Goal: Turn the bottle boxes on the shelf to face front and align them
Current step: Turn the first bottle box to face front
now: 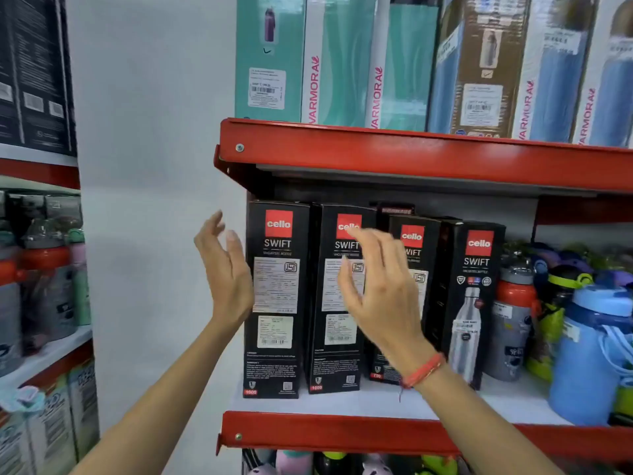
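1. Facing the middle shelf (394,402) of a red-edged rack, we see four black "cello SWIFT" bottle boxes standing upright in a row on its white board, at the left end.
2. Leftmost box (275,296) and second box (334,303) both show a side printed with white text labels and barcodes. They stand close beside each other, with a thin dark gap between.
3. Third box (419,248) sits slightly further back and is largely covered by our right hand; only its logo and a strip of label show.
4. Fourth box (474,296) shows a picture of a steel bottle and stands turned at a slight angle to the others.
5. Left hand (224,269) is raised just beside the leftmost box's left edge, fingers spread and loosely curled, holding nothing. We cannot tell whether it touches the box.
6. Right hand (380,289) hovers in front of the second and third boxes, fingers spread, gripping nothing; a red thread band (423,370) circles its wrist.
7. Loose bottles (513,313) crowd the shelf to the right of the boxes.
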Demonstrator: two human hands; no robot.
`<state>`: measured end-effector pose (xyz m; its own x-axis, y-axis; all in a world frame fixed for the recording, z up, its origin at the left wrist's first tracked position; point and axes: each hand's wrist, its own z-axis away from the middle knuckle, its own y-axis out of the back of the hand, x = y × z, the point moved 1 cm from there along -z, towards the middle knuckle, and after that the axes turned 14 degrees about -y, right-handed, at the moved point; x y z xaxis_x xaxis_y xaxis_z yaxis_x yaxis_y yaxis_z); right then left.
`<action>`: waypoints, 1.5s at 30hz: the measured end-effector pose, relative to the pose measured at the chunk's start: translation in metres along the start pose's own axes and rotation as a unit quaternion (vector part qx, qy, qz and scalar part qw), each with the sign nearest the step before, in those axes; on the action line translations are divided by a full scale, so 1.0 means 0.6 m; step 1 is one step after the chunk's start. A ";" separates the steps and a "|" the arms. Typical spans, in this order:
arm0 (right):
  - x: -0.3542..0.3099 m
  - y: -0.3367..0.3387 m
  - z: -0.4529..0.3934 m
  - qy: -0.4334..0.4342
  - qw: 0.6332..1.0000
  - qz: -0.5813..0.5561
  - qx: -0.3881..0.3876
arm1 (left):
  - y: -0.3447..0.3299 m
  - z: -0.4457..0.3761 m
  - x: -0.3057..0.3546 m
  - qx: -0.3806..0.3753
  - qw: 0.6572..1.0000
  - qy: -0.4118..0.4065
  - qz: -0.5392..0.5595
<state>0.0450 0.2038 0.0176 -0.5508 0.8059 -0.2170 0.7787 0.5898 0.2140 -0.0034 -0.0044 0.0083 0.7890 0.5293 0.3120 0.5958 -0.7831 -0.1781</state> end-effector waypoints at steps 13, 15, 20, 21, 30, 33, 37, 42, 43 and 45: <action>-0.113 -0.160 0.147 -0.280 0.921 0.093 -0.253 | 0.024 0.043 -0.078 -0.290 0.875 0.348 0.171; -0.125 -0.159 0.141 -0.298 0.916 0.096 -0.252 | 0.032 0.039 -0.068 -0.284 0.882 0.326 0.187; -0.148 -0.144 0.133 -0.289 0.921 0.070 -0.253 | 0.066 0.020 -0.048 -0.261 0.888 0.315 0.211; -0.148 -0.143 0.129 -0.291 0.920 0.062 -0.254 | 0.071 0.016 -0.043 -0.259 0.888 0.316 0.210; -0.082 -0.124 0.065 -0.310 0.862 -0.106 -0.386 | 0.108 0.023 -0.031 -0.236 0.898 0.295 0.225; -0.067 -0.119 0.041 -0.299 0.834 -0.156 -0.436 | 0.116 0.032 -0.026 -0.237 0.914 0.266 0.196; -0.051 -0.115 0.028 -0.299 0.795 -0.242 -0.469 | 0.118 0.048 -0.011 -0.243 0.937 0.209 0.136; -0.035 -0.120 0.051 -0.298 0.790 -0.236 -0.481 | 0.102 0.077 -0.004 -0.256 0.949 0.177 0.045; -0.033 -0.122 0.058 -0.293 0.795 -0.232 -0.479 | 0.099 0.082 -0.006 -0.261 0.949 0.175 0.032; -0.031 -0.127 0.068 -0.292 0.804 -0.231 -0.463 | 0.092 0.088 -0.010 -0.266 0.949 0.170 0.011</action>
<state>0.0082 0.1420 -0.0337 -0.2705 0.4883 -0.8297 -0.1755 0.8224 0.5412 0.0329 -0.0337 -0.0525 0.6527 0.4464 0.6122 0.3491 -0.8943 0.2799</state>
